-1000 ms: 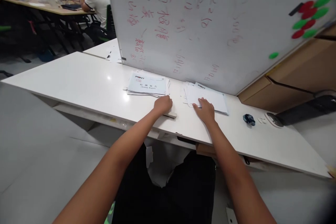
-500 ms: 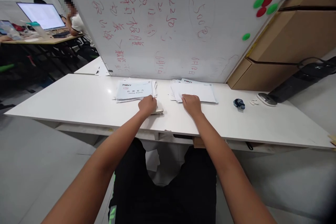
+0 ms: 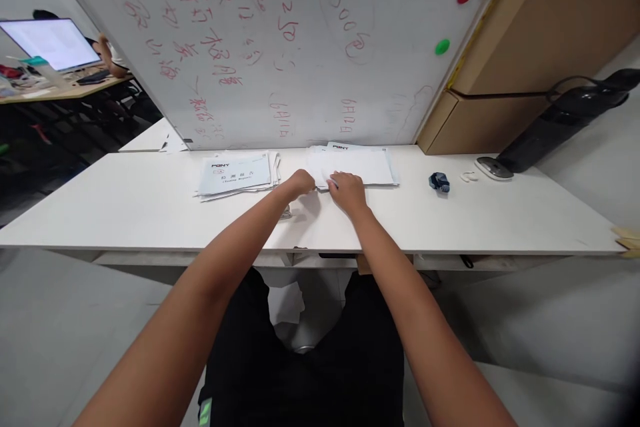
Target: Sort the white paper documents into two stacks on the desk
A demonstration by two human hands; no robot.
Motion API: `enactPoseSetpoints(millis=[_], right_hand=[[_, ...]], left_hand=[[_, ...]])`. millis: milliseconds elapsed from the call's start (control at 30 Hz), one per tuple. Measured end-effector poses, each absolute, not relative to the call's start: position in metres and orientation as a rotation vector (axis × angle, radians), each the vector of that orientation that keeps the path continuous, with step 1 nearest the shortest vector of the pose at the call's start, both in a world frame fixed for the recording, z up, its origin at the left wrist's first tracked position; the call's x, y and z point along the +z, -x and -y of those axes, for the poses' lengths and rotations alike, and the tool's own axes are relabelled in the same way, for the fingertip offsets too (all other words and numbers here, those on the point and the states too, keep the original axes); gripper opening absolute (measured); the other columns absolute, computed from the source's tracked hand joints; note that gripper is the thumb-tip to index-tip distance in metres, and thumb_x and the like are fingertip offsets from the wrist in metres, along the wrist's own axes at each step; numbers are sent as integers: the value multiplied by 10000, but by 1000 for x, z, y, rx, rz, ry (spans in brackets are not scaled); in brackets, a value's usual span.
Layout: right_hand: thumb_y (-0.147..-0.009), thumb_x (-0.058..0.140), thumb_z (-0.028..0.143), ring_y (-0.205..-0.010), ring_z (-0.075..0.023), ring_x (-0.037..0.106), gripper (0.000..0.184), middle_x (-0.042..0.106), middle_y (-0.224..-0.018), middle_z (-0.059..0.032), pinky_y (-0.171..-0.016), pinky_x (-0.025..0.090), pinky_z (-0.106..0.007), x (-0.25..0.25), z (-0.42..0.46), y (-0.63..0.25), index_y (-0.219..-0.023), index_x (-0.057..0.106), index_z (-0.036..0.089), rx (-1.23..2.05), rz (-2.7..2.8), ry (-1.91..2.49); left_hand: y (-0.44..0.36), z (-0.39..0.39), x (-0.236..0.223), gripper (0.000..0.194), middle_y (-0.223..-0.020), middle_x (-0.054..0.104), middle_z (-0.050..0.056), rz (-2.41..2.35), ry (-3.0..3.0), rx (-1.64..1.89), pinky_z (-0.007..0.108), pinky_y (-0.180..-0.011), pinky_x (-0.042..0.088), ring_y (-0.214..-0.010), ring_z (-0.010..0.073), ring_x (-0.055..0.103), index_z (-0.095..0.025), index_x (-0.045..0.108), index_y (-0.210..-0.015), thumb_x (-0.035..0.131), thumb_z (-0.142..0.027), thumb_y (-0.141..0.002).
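Observation:
On the white desk (image 3: pixel 150 213) lie two stacks of paper. The left stack (image 3: pixel 235 173) has a light blue printed cover sheet. On the right stack (image 3: pixel 373 167) a blank white sheet lies on top, its near left corner lifted a little. My right hand (image 3: pixel 349 192) is closed on that corner, thumb and fingertips at the paper. My left hand (image 3: pixel 301 183) is curled at the left edge of the same stack; its fingertips are mostly hidden. A small stapler-like object (image 3: pixel 286 213) lies on the desk, partly covered by my left forearm.
A whiteboard (image 3: pixel 300 80) with red writing and magnets stands behind the papers. To the right are a crumpled dark blue item (image 3: pixel 439 181), white earbuds (image 3: pixel 469 177), a mouse (image 3: pixel 494 168), a black bottle (image 3: pixel 550 123) and cardboard boxes (image 3: pixel 485 123). A person sits at a far desk.
My left hand has let go of the stapler-like object and moved right to the right stack's edge. My right hand has closed from lying flat to gripping the paper corner. The view has turned right.

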State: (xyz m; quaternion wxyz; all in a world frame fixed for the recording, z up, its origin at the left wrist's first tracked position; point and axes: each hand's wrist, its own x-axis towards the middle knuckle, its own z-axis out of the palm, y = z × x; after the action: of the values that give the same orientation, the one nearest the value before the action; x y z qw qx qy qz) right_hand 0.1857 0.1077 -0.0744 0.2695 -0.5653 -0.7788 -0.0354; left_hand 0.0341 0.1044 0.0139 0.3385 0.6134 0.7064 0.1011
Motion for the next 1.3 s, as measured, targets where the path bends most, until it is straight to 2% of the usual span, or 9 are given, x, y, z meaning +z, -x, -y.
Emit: enactPoseSetpoints(millis=[167, 300, 400, 500, 600, 733, 933, 1100, 1300], right_hand=[[-943, 393, 298, -1088, -236, 564, 298, 628, -1221, -99, -914, 358, -381, -74, -108, -186, -1074, 638, 190, -87, 2087, 1529], [-947, 390, 303, -1092, -236, 565, 294, 628, -1222, -96, -894, 370, -379, -73, -106, -186, -1067, 634, 192, -85, 2105, 1528], [-946, 395, 304, -1079, -230, 574, 289, 639, -1202, -87, -885, 380, -375, -72, -105, -186, -1063, 638, 201, -98, 2101, 1529], [-946, 398, 300, -1094, -225, 570, 289, 642, -1200, -83, -904, 378, -373, -72, -105, -186, -1066, 642, 202, -101, 2089, 1528], [-946, 398, 302, -1112, -224, 564, 291, 647, -1191, -84, -917, 374, -374, -73, -106, -186, -1060, 646, 201, -82, 2082, 1531], [-941, 405, 290, -1112, -223, 564, 285, 652, -1183, -84, -904, 380, -365, -72, -105, -186, -1063, 645, 197, -74, 2087, 1524], [-944, 397, 297, -1045, -217, 589, 293, 660, -1157, -88, -887, 382, -353, -70, -104, -187, -1044, 655, 200, -100, 2092, 1537], [-947, 391, 296, -1033, -210, 593, 297, 664, -1147, -77, -886, 382, -349, -70, -106, -187, -1041, 657, 205, -92, 2090, 1540], [-944, 397, 291, -1040, -213, 593, 287, 660, -1159, -74, -880, 385, -355, -69, -104, -187, -1030, 658, 207, -91, 2083, 1533]], left_hand=[[-35, -109, 25, 121, -949, 697, 111, -1839, -1488, 224, 298, -626, 417, -788, 202, 580, -158, 645, -741, 610, -271, -766], [-33, -111, 24, 146, -895, 692, 109, -1804, -1444, 240, 290, -588, 394, -723, 180, 544, -158, 622, -748, 573, -288, -796], [-31, -109, 25, 232, -877, 670, 104, -1690, -1322, 310, 264, -516, 344, -593, 123, 462, -144, 598, -762, 487, -320, -865], [-29, -106, 31, 373, -819, 647, 92, -1540, -1189, 358, 252, -464, 296, -507, 98, 379, -142, 581, -798, 375, -426, -924], [-28, -105, 33, 443, -756, 629, 79, -1539, -1097, 402, 253, -456, 276, -488, 106, 363, -158, 554, -831, 324, -525, -927], [-28, -109, 32, 494, -734, 612, 75, -1585, -1009, 450, 258, -456, 259, -482, 113, 343, -164, 534, -841, 264, -570, -926], [-35, -111, 32, 733, -739, 611, 106, -1468, -884, 486, 286, -445, 262, -461, 130, 338, -135, 556, -921, 61, -674, -875], [-37, -112, 35, 707, -718, 607, 99, -1556, -833, 514, 295, -456, 268, -442, 125, 316, -160, 521, -937, 58, -689, -860], [-36, -112, 32, 750, -699, 600, 102, -1488, -855, 455, 305, -458, 269, -452, 138, 344, -145, 547, -957, 14, -664, -868]])
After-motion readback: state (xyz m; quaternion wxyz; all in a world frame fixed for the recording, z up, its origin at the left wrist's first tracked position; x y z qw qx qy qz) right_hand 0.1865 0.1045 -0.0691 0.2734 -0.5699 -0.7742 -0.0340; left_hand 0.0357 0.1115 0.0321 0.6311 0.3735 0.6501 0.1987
